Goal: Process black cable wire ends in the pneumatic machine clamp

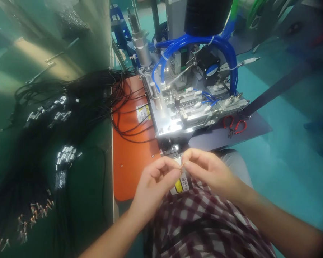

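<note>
Close to my lap, both hands are pinched together in front of the machine's near end. Thumb and forefinger of my left hand (157, 179) are closed at the tip of a thin orange-brown strand (182, 166), which looks like a fine wire. My right hand (211, 172) pinches the same strand from the other side, fingertips almost touching the left ones. Its exact kind is too small to make out. Just beyond the fingers is the metal clamping part (174, 147) of the machine, and below them a white and yellow label (181, 184).
A metal machine (183, 107) with blue air tubes (188, 41) stands ahead on an orange board (134, 157). Black cables (97, 82) with metal ends (66, 157) lie on the green bench at left. Red-handled pliers (233, 128) rest on the grey plate at right.
</note>
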{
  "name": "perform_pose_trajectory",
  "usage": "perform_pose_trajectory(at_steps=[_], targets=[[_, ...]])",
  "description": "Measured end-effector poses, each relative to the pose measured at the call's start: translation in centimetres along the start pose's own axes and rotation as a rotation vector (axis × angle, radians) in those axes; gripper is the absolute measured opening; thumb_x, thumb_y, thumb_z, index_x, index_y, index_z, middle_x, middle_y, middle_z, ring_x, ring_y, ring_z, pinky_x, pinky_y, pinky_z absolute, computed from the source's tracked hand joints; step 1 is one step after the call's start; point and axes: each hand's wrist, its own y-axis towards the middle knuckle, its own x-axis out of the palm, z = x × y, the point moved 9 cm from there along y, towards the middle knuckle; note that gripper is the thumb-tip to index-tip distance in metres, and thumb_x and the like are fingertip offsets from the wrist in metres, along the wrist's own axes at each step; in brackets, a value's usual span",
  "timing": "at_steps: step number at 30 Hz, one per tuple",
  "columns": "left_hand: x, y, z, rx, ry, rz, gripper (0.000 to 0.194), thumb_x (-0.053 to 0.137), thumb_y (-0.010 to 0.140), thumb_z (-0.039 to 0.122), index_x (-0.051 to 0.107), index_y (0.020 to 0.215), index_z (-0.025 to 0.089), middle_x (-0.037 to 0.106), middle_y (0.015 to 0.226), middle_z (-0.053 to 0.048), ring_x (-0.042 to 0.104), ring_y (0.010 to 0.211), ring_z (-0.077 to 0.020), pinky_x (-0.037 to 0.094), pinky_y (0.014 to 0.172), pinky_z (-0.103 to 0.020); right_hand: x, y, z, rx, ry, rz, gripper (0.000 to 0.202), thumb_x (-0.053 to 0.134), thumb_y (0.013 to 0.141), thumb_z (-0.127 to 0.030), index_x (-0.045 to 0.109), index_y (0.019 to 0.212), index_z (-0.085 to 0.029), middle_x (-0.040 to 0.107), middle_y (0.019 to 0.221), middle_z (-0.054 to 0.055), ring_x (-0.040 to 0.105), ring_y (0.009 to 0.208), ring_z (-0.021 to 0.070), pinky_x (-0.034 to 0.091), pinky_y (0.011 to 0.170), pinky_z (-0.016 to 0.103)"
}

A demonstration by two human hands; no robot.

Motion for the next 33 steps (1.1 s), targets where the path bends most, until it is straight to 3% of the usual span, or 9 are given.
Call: perform_pose_trajectory(at_steps=[4,10,16,23,25,30,33], targets=[[-0.1,-0.3,-0.2,-0.052,0.018,0.031,0.023,0.066,0.085,0.034,0.060,0.075,0.015,0.039,0.060,0.005,0.030,0.054,-0.0051,0.022,0.050,-0.020,-0.2,-0.4,-1.1,-0.075,-0.125,0.021,0.016,0.051,0.092,-0.027,0.050,0.078,-0.019,0.044,0.071,-0.004,0.039,0.062,0.0105,0.035,0.057,0.023],[0.1,-0.3,-0.7,-0.097,-0.082,0.002,0.018,0.062,0.086,0.028,0.063,0.074,0.014,0.030,0.054,0.006,0.023,0.052,-0.0060,0.016,0.050,-0.023,-0.2,-0.7,-0.9,-0.079,-0.136,0.014,0.015,0.048,0.092,-0.025,0.049,0.079,-0.019,0.042,0.071,-0.004,0.037,0.061,0.0100,0.034,0.055,0.023],[0.7,0.0,-0.4,-0.128,-0.093,-0.028,0.020,0.058,0.085,0.027,0.062,0.071,0.013,0.040,0.055,0.003,0.027,0.050,-0.0059,0.017,0.048,-0.023,-0.4,-0.5,-0.3,-0.044,-0.142,0.009,0.014,0.049,0.092,-0.028,0.050,0.081,-0.019,0.042,0.070,-0.003,0.038,0.062,0.0111,0.031,0.052,0.024],[1.2,-0.2,-0.2,-0.125,-0.060,-0.083,0.020,0.061,0.084,0.031,0.065,0.080,0.012,0.046,0.056,0.003,0.033,0.047,-0.0044,0.020,0.048,-0.022,-0.5,-0.3,-1.7,-0.115,-0.146,0.000,0.013,0.049,0.091,-0.022,0.050,0.078,-0.019,0.050,0.071,-0.002,0.045,0.065,0.0118,0.039,0.057,0.024],[1.2,-0.2,-0.1,-0.102,-0.020,-0.092,0.019,0.063,0.085,0.031,0.065,0.082,0.012,0.049,0.057,0.002,0.037,0.047,-0.0041,0.022,0.048,-0.020,-0.9,-0.3,-2.1,-0.153,-0.167,0.037,0.013,0.050,0.090,-0.020,0.051,0.077,-0.019,0.051,0.072,-0.002,0.048,0.067,0.0120,0.042,0.060,0.024],[0.8,-0.5,0.6,-0.014,0.047,-0.033,0.017,0.063,0.087,0.031,0.066,0.085,0.014,0.058,0.060,0.001,0.046,0.044,-0.0048,0.032,0.046,-0.018,-2.6,-1.7,-1.5,-0.179,-0.162,0.303,0.010,0.056,0.089,-0.026,0.059,0.080,-0.021,0.054,0.070,-0.002,0.049,0.061,0.0114,0.040,0.052,0.022],[1.0,-0.9,1.0,0.039,0.064,-0.015,0.014,0.063,0.087,0.028,0.065,0.083,0.015,0.062,0.061,0.000,0.052,0.046,-0.0068,0.037,0.046,-0.018,-1.7,-2.5,-0.4,-0.128,-0.059,0.285,0.007,0.062,0.085,-0.028,0.064,0.085,-0.021,0.060,0.071,-0.001,0.054,0.061,0.0119,0.041,0.051,0.022]])
